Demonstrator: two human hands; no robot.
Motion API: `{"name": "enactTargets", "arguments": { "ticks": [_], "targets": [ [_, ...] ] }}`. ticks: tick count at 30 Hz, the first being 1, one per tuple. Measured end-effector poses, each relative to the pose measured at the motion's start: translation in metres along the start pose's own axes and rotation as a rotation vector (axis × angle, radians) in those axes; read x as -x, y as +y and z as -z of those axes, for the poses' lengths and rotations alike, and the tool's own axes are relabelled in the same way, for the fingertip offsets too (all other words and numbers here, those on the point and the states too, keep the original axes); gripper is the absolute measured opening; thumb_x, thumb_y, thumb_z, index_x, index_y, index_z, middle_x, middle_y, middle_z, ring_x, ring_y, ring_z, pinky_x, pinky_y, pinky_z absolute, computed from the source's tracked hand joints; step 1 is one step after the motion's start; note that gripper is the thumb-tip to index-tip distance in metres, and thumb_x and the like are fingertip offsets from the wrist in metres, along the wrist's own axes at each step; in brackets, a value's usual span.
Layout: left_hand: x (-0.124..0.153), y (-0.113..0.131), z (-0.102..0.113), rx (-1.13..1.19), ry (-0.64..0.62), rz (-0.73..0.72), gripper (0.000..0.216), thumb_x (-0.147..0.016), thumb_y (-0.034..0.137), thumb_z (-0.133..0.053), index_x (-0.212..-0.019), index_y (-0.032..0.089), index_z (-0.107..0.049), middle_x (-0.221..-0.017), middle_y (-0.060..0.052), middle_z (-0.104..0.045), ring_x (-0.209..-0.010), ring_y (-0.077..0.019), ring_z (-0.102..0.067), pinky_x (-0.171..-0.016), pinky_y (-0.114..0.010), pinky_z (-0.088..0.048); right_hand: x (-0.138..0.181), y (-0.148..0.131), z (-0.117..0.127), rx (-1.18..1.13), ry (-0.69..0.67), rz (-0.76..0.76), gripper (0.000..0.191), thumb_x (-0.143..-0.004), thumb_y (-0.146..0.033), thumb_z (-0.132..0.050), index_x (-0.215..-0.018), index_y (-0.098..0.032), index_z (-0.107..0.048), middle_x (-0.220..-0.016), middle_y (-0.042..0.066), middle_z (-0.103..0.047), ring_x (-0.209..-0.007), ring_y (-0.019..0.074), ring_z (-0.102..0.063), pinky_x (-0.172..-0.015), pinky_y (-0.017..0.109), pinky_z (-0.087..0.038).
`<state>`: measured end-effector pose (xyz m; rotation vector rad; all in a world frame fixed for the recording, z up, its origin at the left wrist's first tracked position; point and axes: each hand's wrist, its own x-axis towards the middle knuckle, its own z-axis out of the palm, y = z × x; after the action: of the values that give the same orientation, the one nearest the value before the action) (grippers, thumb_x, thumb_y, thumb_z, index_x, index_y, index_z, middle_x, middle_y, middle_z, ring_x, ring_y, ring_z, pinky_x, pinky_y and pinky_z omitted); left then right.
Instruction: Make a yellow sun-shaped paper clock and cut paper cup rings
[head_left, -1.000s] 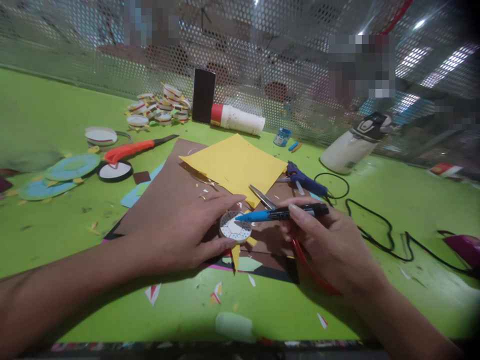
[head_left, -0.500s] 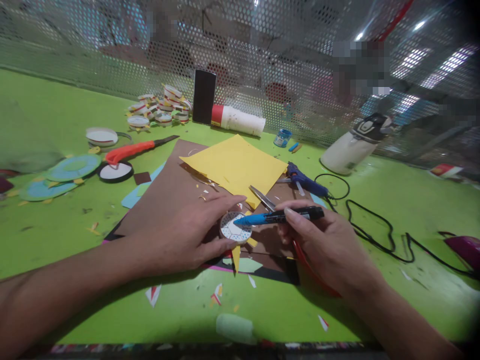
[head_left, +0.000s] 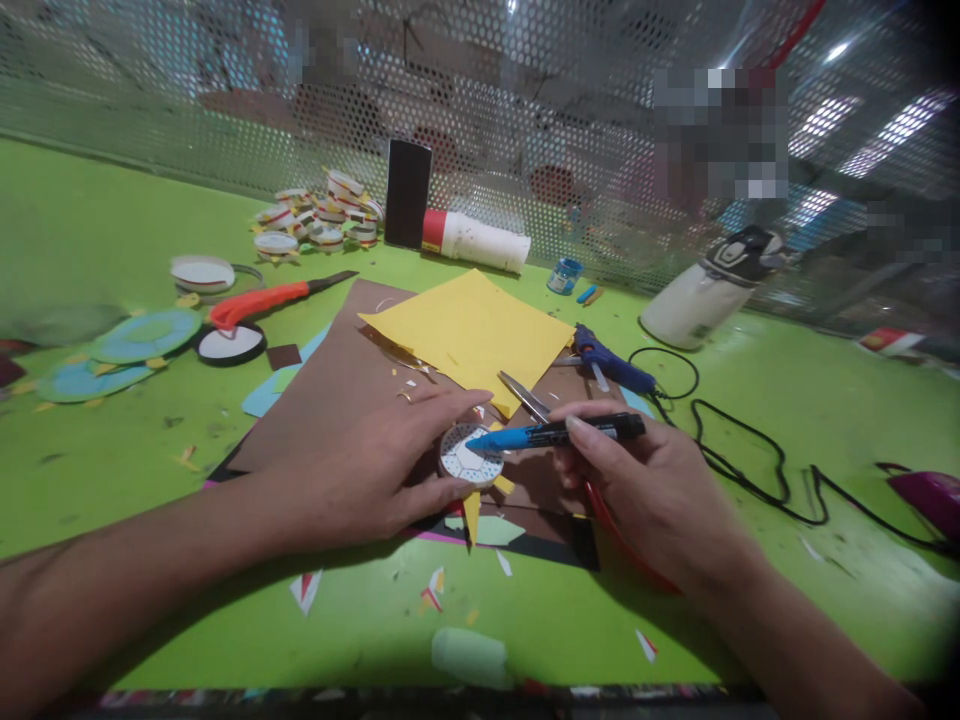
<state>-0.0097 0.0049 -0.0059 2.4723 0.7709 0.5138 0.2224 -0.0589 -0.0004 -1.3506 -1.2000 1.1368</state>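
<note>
Head view. The left hand (head_left: 367,460) rests on the brown sheet (head_left: 337,350), with index finger and thumb spread to either side of the small paper disc (head_left: 471,462) and touching its rim. The right hand (head_left: 660,490) is clamped on the marker (head_left: 559,432). The marker's long axis runs almost level across the picture, with the blue tip pointing left onto the disc. Risk: the light finger contact may let the disc turn or slide under the tip, smearing the line.

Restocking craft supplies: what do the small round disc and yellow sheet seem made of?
The round disc, held by the left hand under the right hand's marker, looks like matte white paper or thin card: it bears drawn lines. The yellow sheet looks like matte craft paper: thin, flat, sharp-cut edges.
</note>
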Motion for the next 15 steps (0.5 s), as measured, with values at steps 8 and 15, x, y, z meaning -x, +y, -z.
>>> {"name": "enactTargets", "arguments": {
  "ticks": [8,15],
  "targets": [
    [-0.0013,0.0018,0.002,0.011,-0.007,0.015,0.049,-0.091,0.034,-0.055,-0.137,0.024,-0.042,-0.126,-0.005,-0.061,-0.109,-0.0217,-0.058,-0.089,-0.031,-0.045,-0.0001,0.0021,0.0019,-0.021,0.038,0.01,0.023,-0.081,-0.042,-0.071,-0.094,-0.023,-0.07,-0.067,-0.002,-0.066,-0.061,0.0092,-0.059,-0.056,0.018,-0.049],
    [-0.0016,0.0022,0.002,0.025,-0.007,0.01,0.05,-0.091,0.035,-0.054,-0.138,0.024,-0.041,-0.128,-0.006,-0.06,-0.111,-0.0226,-0.057,-0.09,-0.032,-0.045,0.0007,0.0,0.0004,-0.05,0.02,-0.022,0.022,-0.08,-0.041,-0.072,-0.094,-0.023,-0.07,-0.065,-0.002,-0.065,-0.06,0.0094,-0.059,-0.055,0.018,-0.049]
  ]
}}
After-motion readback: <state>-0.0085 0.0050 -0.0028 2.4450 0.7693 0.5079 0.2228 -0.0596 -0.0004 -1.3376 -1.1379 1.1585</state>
